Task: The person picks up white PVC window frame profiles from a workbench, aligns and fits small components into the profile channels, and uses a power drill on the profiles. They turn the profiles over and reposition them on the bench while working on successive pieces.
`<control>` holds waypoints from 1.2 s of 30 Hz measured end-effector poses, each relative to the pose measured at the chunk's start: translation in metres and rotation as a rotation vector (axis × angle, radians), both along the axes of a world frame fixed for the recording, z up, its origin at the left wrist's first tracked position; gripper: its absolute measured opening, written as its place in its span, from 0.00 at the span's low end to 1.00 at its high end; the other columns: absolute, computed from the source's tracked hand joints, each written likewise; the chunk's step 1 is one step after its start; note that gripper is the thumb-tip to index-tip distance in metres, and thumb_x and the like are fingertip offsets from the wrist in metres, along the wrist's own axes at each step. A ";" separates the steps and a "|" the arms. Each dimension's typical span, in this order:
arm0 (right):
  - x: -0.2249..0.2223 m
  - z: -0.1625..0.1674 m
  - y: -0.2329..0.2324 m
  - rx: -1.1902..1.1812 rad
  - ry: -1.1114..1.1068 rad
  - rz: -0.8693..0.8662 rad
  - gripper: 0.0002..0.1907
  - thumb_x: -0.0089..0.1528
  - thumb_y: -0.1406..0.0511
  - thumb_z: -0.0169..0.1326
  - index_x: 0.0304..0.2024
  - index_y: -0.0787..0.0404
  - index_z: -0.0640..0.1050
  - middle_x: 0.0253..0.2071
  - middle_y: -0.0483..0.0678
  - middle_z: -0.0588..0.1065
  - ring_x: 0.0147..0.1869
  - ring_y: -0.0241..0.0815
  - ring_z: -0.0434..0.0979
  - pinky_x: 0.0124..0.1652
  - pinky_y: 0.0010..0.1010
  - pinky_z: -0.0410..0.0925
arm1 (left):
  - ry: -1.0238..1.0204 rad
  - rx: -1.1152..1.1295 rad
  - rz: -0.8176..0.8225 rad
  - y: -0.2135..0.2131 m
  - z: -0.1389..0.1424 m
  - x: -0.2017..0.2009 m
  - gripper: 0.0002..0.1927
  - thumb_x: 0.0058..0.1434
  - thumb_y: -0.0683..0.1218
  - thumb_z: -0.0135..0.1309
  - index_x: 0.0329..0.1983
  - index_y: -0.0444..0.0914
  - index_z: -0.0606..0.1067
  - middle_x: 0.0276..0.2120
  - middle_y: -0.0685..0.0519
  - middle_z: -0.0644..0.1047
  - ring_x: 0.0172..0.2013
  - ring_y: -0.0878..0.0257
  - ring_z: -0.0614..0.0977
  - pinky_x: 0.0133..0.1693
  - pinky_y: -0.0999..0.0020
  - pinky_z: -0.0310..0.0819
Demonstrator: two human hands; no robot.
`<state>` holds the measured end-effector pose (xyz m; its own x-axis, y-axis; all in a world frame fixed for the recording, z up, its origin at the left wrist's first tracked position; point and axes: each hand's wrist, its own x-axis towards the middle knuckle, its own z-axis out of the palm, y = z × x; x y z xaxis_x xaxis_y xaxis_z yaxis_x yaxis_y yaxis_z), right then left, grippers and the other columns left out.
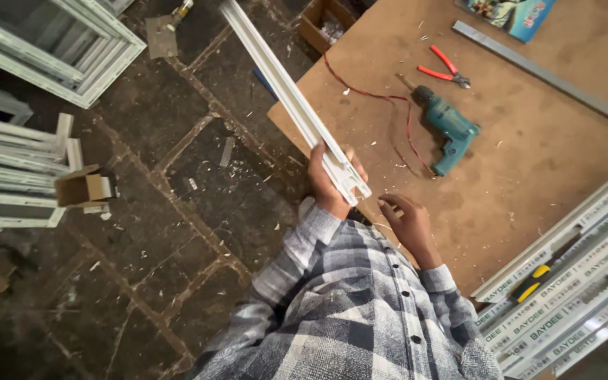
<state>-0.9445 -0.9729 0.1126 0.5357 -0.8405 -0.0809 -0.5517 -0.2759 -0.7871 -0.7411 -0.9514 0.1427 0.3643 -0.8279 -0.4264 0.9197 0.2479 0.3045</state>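
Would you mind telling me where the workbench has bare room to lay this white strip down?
Bare board lies between the teal drill and the stacked white profiles, near the right hand. It is crowded around the drill, its red cord and the red pliers.

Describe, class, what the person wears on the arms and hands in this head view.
Both arms are covered by long sleeves of a grey, white and dark blue checked shirt with dark front buttons, cuffs at the wrists. The left hand and right hand are bare: no gloves visible.
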 end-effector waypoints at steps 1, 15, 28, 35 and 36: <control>-0.003 -0.004 0.000 0.033 -0.012 -0.035 0.11 0.64 0.62 0.60 0.45 0.61 0.83 0.41 0.51 0.83 0.37 0.41 0.83 0.36 0.31 0.74 | 0.040 0.068 -0.025 -0.003 -0.012 -0.006 0.24 0.70 0.66 0.42 0.34 0.43 0.68 0.22 0.51 0.71 0.19 0.54 0.76 0.23 0.55 0.71; 0.042 0.089 -0.005 -0.236 -0.370 0.093 0.38 0.56 0.72 0.65 0.69 0.62 0.67 0.70 0.54 0.66 0.68 0.49 0.71 0.55 0.38 0.74 | 0.166 0.059 -0.119 -0.039 -0.010 0.035 0.22 0.67 0.63 0.41 0.34 0.42 0.72 0.25 0.48 0.76 0.28 0.48 0.81 0.40 0.41 0.81; 0.112 0.128 -0.032 -0.548 -0.359 -0.129 0.38 0.56 0.65 0.73 0.64 0.63 0.68 0.52 0.53 0.76 0.52 0.53 0.80 0.50 0.39 0.73 | 0.064 -0.047 -0.248 -0.040 0.020 0.026 0.21 0.75 0.60 0.41 0.47 0.39 0.74 0.39 0.50 0.80 0.40 0.56 0.83 0.46 0.57 0.81; 0.107 0.137 -0.030 -0.531 -0.305 -0.053 0.32 0.56 0.63 0.74 0.59 0.61 0.74 0.45 0.52 0.76 0.44 0.52 0.80 0.43 0.39 0.73 | -0.053 0.003 -0.249 -0.024 0.012 0.030 0.21 0.74 0.60 0.40 0.49 0.40 0.74 0.39 0.50 0.80 0.39 0.55 0.83 0.44 0.55 0.81; 0.105 0.134 -0.025 -0.524 -0.314 -0.062 0.32 0.56 0.62 0.75 0.58 0.61 0.74 0.45 0.52 0.76 0.44 0.52 0.80 0.43 0.39 0.73 | -0.071 0.012 -0.228 -0.022 0.003 0.026 0.21 0.74 0.60 0.40 0.49 0.40 0.74 0.39 0.50 0.80 0.39 0.55 0.83 0.43 0.55 0.80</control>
